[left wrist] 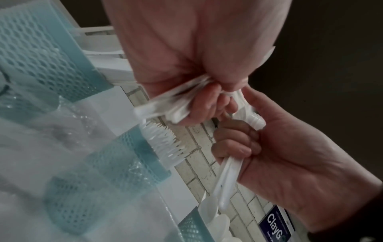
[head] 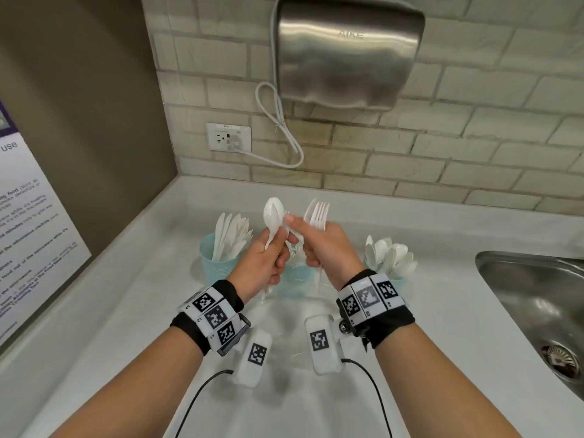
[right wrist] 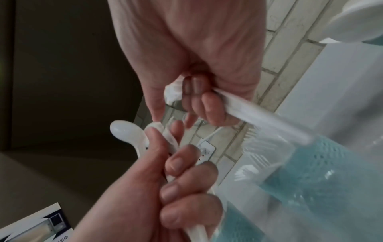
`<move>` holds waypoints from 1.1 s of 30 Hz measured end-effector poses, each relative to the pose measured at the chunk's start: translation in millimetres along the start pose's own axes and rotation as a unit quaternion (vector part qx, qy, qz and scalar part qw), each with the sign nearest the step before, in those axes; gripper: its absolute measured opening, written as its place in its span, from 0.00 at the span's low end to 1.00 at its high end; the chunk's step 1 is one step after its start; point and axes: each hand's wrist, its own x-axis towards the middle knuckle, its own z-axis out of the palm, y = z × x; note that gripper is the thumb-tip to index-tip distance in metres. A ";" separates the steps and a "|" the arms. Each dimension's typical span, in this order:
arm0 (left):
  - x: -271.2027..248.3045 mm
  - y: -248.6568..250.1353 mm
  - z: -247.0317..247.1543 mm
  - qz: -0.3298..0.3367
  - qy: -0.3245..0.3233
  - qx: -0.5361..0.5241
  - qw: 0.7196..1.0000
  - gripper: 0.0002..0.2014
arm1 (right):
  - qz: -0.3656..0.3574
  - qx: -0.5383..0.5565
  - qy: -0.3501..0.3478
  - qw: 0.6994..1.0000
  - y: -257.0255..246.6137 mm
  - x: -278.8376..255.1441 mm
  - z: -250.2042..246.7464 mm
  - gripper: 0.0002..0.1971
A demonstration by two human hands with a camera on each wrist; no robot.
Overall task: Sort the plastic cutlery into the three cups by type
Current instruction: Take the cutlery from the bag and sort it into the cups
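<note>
My left hand [head: 271, 248] grips white plastic spoons [head: 272, 213] by their handles, bowls up. My right hand [head: 313, 245] grips a bunch of white forks [head: 318, 213], tines up, and its thumb reaches across to the spoons. Both hands hover over the middle teal cup [head: 297, 282], which they mostly hide. The left teal cup [head: 216, 270] holds knives. Spoons [head: 390, 256] fill the right cup [head: 396, 281]. The right wrist view shows a spoon [right wrist: 124, 131] in my left hand [right wrist: 180, 172]. In the left wrist view, fork tines [left wrist: 163, 144] stick out of a cup.
A crumpled clear plastic bag [head: 284, 324] lies on the white counter [head: 126, 311] below my wrists. A steel sink [head: 531, 298] sits at the right. On the tiled wall hang a hand dryer [head: 347, 49] and its looped cable [head: 278, 128]. A poster [head: 31, 232] covers the left wall.
</note>
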 end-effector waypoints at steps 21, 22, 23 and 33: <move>7.5 -16.7 -8.6 0.013 0.113 0.084 0.990 0.13 | -0.014 -0.226 0.046 0.973 23.1 36.9 -15.1 0.23; 7.0 -17.2 -8.2 0.006 0.104 0.075 0.992 0.11 | -0.029 -0.185 0.050 0.981 15.1 36.3 -15.1 0.20; 7.3 -18.5 -8.4 0.003 0.096 0.066 0.993 0.09 | -0.048 -0.144 0.056 0.987 8.2 36.9 -15.3 0.16; 8.0 -25.0 -3.6 0.050 0.086 0.124 0.987 0.13 | -0.142 -0.173 0.070 0.972 24.4 54.7 -12.5 0.14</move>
